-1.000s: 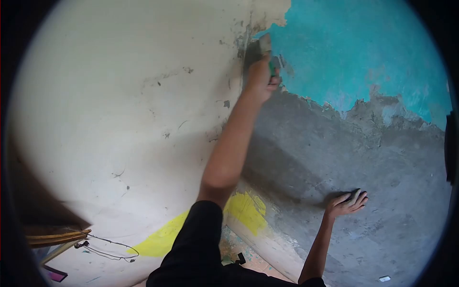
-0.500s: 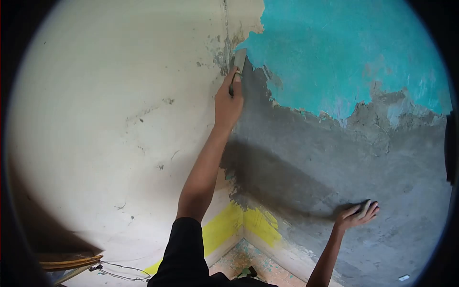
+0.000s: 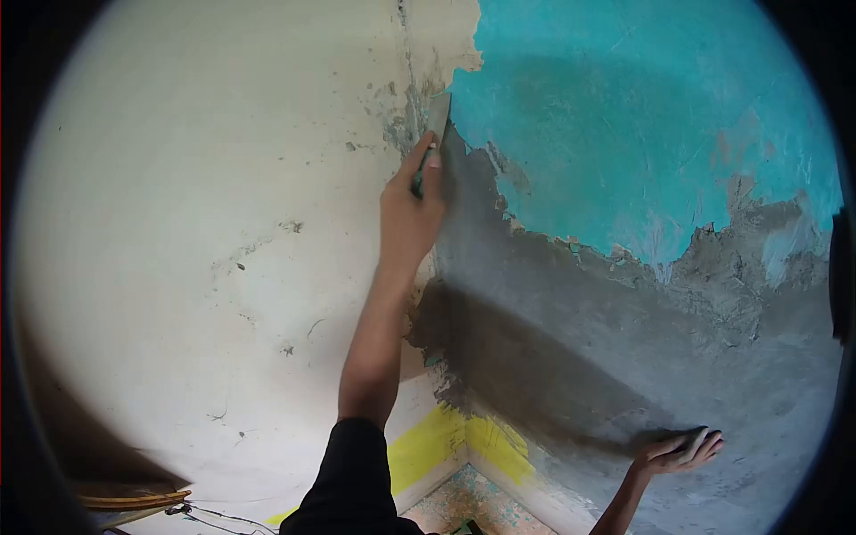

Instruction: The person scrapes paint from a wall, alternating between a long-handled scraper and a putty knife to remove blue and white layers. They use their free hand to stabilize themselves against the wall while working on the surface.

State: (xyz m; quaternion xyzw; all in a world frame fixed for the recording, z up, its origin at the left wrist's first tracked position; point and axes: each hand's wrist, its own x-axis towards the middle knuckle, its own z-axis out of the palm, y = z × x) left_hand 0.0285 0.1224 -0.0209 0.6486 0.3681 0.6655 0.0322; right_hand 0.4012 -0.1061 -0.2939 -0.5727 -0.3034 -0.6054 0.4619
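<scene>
My left hand reaches up into the corner of two walls and is shut on a scraper with a green handle. Its metal blade lies against the right wall, at the edge where turquoise paint meets bare grey plaster. My right hand rests flat on the grey plaster low at the right, fingers spread, holding nothing that I can see.
The left wall is cream with cracks and chipped spots. A yellow painted band runs along the base of both walls above a speckled floor. Wooden sticks and a wire lie at the lower left.
My left hand and the scraper have slid a little down the corner from the turquoise edge. My view has tilted up. My right hand stays pressed on the plaster.
</scene>
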